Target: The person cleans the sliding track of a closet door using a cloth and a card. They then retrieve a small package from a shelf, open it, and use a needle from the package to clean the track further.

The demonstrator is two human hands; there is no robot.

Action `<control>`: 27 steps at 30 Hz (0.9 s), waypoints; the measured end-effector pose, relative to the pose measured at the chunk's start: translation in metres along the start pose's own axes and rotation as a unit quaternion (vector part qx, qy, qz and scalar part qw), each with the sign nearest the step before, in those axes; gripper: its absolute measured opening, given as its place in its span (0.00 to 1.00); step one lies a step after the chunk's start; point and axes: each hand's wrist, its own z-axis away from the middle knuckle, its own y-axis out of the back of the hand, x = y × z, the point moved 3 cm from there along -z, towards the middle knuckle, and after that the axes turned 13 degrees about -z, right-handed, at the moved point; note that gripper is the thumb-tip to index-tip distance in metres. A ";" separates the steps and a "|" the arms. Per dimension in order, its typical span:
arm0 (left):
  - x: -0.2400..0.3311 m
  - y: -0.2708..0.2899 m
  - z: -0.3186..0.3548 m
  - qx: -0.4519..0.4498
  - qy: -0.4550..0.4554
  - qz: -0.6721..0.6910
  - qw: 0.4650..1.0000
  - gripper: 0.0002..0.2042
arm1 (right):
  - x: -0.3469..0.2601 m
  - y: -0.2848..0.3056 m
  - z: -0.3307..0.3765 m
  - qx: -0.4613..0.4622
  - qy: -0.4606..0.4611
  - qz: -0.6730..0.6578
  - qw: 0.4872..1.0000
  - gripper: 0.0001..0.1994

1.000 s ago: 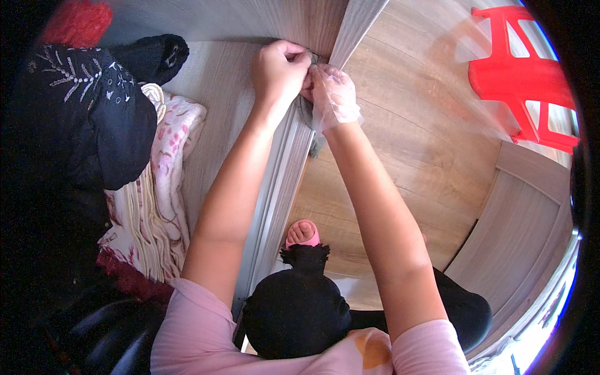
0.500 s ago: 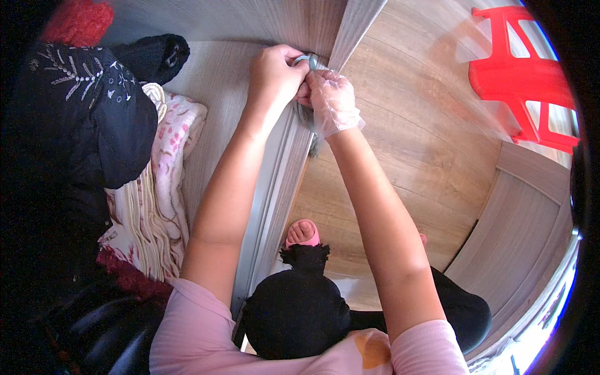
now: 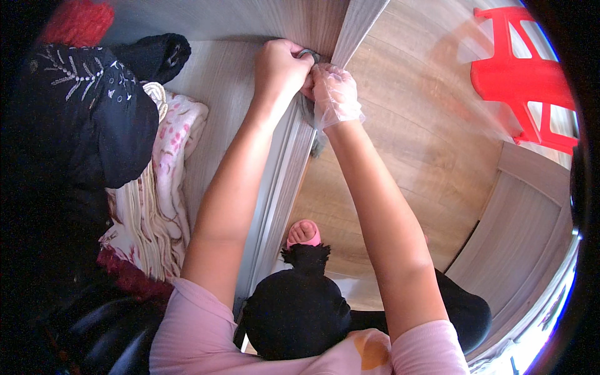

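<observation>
My left hand (image 3: 278, 69) is bare, its fingers pinched together at the front corner of the wooden cabinet. My right hand (image 3: 335, 92), in a clear thin plastic glove, is closed right beside it, and the two hands nearly touch. Between the fingertips a small bend of a grey-green strip (image 3: 309, 55) shows. Most of the strip is hidden by my fingers. A greyish fuzzy piece (image 3: 317, 147) hangs below my hands along the cabinet's front edge (image 3: 289, 159); I cannot tell whether it joins the strip.
On the cabinet shelf (image 3: 219, 78) at left lie folded floral blankets (image 3: 175, 134), a black embroidered garment (image 3: 119, 131) and red fluffy fabric (image 3: 80, 24). A red plastic stool (image 3: 522, 81) stands at far right. Wooden furniture (image 3: 509, 219) lines the right. My pink slipper (image 3: 311, 235) rests on the floor.
Both hands have shifted slightly, the left a little up and right. The pale loop that stood out between my fingers now shows less and looks darker.
</observation>
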 end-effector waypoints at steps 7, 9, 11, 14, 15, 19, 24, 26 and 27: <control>0.003 -0.001 0.006 0.000 0.009 0.063 0.998 0.12 | -0.011 -0.005 0.017 -0.004 0.026 -0.079 0.997 0.10; 0.004 -0.001 0.008 0.002 0.000 0.087 0.996 0.10 | -0.009 -0.004 0.018 -0.007 0.048 -0.094 0.994 0.11; 0.002 -0.001 0.010 0.008 -0.003 0.117 0.993 0.09 | -0.008 -0.006 0.020 -0.008 0.069 -0.109 0.992 0.10; 0.000 0.000 0.013 0.038 -0.008 0.123 0.992 0.07 | -0.009 -0.004 0.018 -0.007 0.032 -0.041 0.999 0.08; -0.001 0.004 0.014 0.053 -0.008 0.118 0.992 0.06 | -0.010 -0.003 0.020 -0.010 0.020 -0.045 0.999 0.08; 0.001 0.010 0.020 0.006 -0.008 0.066 0.998 0.07 | -0.015 -0.002 0.031 -0.011 -0.022 -0.054 0.998 0.07; 0.001 0.007 0.016 -0.015 -0.016 0.061 0.998 0.09 | -0.020 -0.002 0.021 -0.012 -0.062 0.038 0.997 0.07; -0.003 0.006 0.015 -0.029 -0.011 0.058 0.998 0.10 | -0.019 -0.004 0.019 -0.023 -0.087 -0.012 0.996 0.07; -0.002 0.007 0.014 -0.030 -0.014 0.046 0.998 0.10 | -0.020 -0.003 0.020 -0.020 -0.070 0.010 0.997 0.07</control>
